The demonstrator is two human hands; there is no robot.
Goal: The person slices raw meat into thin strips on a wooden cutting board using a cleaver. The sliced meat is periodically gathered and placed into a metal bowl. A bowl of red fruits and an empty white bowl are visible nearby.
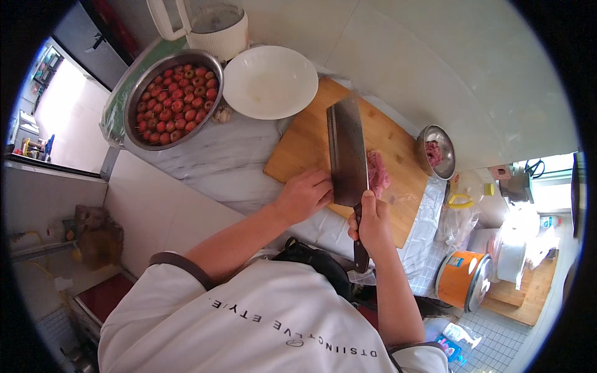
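My right hand (374,224) grips the dark handle of a broad Chinese cleaver (347,154) and keeps its wide blade above a wooden cutting board (298,144). Just right of the blade, a small heap of raw pink meat (377,172) lies on the board, partly covered by the cleaver. My left hand (305,193) rests at the board's near-left edge, fingers curled in close to the blade. Whether anything is under those fingers is hidden. A small steel bowl (450,161) with more raw meat (433,154) stands beyond the board's right corner.
Along the far left are a metal basin (133,135) of red hawthorn fruit, a white plate (270,84), a garlic bulb (222,113) and a glass-bodied appliance (217,32). Rightward stand an oil bottle (468,191) and an orange pot (461,279). The wall (419,65) bounds the counter behind.
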